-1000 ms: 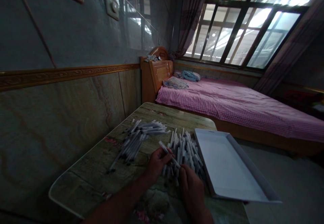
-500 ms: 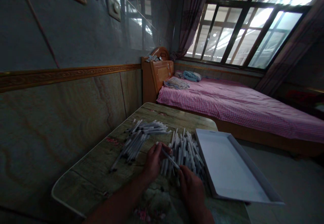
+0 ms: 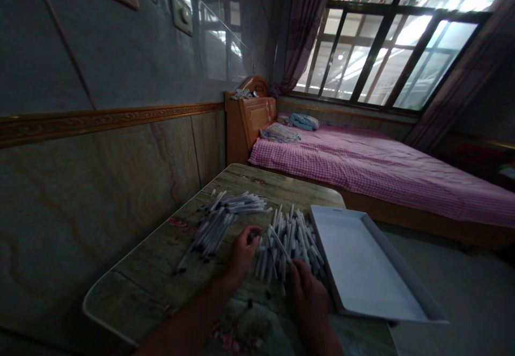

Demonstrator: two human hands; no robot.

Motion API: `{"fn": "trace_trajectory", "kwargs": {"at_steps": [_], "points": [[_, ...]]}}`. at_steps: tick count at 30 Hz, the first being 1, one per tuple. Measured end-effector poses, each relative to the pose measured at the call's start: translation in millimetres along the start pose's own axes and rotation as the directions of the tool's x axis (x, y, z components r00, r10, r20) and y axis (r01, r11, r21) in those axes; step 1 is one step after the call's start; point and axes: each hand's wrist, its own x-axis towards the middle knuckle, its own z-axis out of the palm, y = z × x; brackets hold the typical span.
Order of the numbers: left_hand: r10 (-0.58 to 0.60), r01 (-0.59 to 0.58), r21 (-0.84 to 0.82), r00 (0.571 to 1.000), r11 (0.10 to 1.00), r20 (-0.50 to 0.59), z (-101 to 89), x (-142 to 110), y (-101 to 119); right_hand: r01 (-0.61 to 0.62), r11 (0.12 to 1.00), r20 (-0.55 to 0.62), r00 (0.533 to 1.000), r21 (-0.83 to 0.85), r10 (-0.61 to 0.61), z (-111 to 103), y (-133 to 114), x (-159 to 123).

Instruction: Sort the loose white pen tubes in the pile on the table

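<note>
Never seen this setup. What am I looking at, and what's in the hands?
No machine here: these are a person's two bare hands, filmed by one camera worn on the head, looking forward and down. The left hand is curled beside a heap of white pens. The right hand is at that heap's edge, next to one pen; I can't tell whether it grips it. A second heap lies on the patterned tabletop, with a white tray at its right edge.
</note>
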Motion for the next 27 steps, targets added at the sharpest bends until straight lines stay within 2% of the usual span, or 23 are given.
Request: {"fn": "trace_trajectory", "kwargs": {"at_steps": [4, 8, 11, 14, 16, 20, 22, 24, 27], "points": [[0.014, -0.015, 0.025, 0.999, 1.0, 0.046, 2.2, -4, -3, 0.031, 1.0, 0.037, 0.999, 0.002, -0.031, -1, -2, 1], [-0.023, 0.032, -0.115, 0.997, 0.993, 0.077, 4.6, -6, -4, 0.01, 1.0, 0.034, 0.999, -0.002, -0.01, -4, -6, 2], [-0.045, 0.054, -0.169, 0.997, 0.984, 0.056, 4.5, -6, -3, 0.027, 0.999, 0.036, 0.999, 0.018, -0.027, -5, -7, 3], [0.0, 0.003, -0.112, 1.0, 0.994, 0.029, 2.5, -9, -1, 0.036, 0.999, 0.034, 0.999, 0.017, -0.036, -5, -7, 3], [0.026, -0.022, -0.055, 0.997, 0.998, 0.075, 1.6, -12, 1, 0.054, 0.999, 0.036, 0.998, 0.0, -0.054, -5, -8, 3], [0.04, -0.04, -0.006, 0.971, 0.999, 0.237, 4.7, -20, 6, 0.141, 0.988, 0.062, 0.989, -0.06, -0.137, -2, -7, 2], [0.051, -0.046, -0.025, 0.965, 0.999, 0.256, 7.8, -21, 5, 0.19, 0.978, 0.062, 0.981, -0.09, -0.185, 1, -6, 2], [0.059, -0.046, -0.071, 0.979, 0.996, 0.197, 9.3, -19, 1, 0.237, 0.967, 0.054, 0.971, -0.098, -0.232, 3, -4, 1], [0.033, -0.039, -0.161, 0.999, 0.986, -0.039, 4.9, -6, -7, 0.285, 0.953, 0.035, 0.958, -0.099, -0.283, 5, -2, 0]]}}
